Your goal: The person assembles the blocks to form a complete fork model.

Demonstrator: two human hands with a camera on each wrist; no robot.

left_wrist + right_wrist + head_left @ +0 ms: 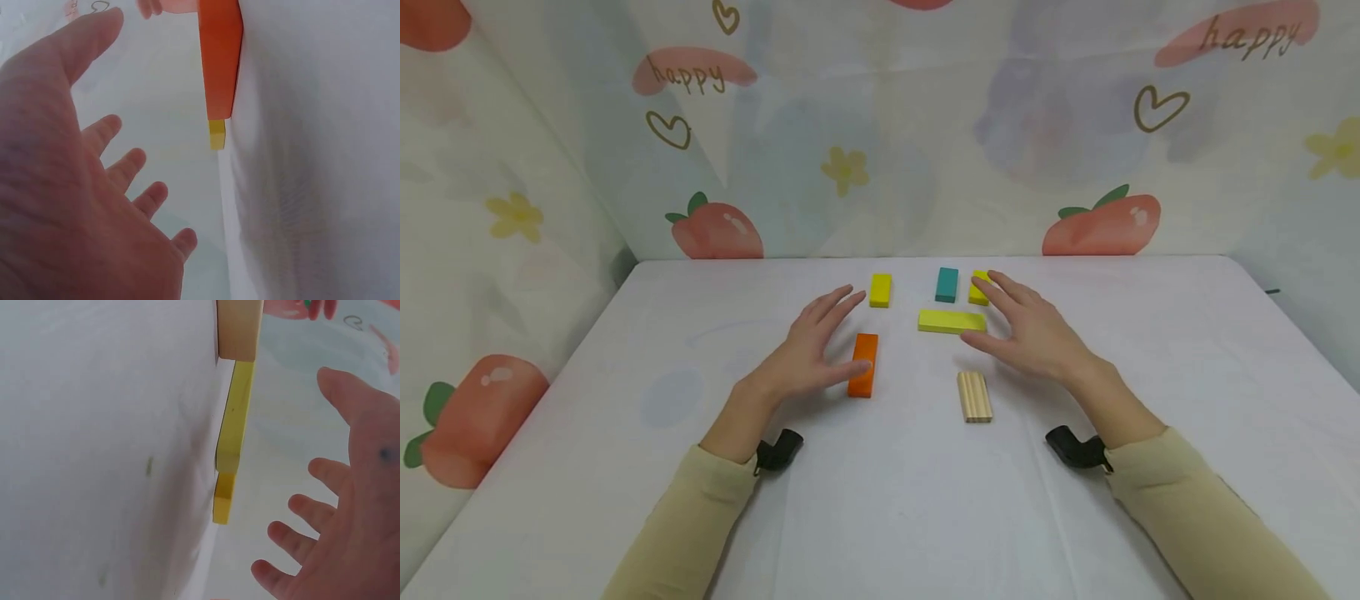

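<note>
My left hand (pixel 808 354) hovers over the table with fingers spread, holding nothing. Its thumb passes in front of an orange block (pixel 867 346) in the head view; the left wrist view shows a gap between the hand and the orange block (pixel 220 62). Opposite, my right hand (pixel 1033 333) is also spread and holds nothing. Nearest to it are a long yellow-green block (pixel 947 322), a small yellow block (pixel 977 292) partly behind its fingers, and a ridged pale wooden block (pixel 974 397). The right wrist view shows the yellow-green block (pixel 236 419) apart from the fingers.
Farther back lie another small yellow block (pixel 881 290) and a teal block (pixel 947 284). A white cloth covers the table (pixel 910 517). Behind it hangs a printed fabric backdrop (pixel 910 167), with more fabric along the left side. A black wrist device (pixel 781 451) sits at the left cuff.
</note>
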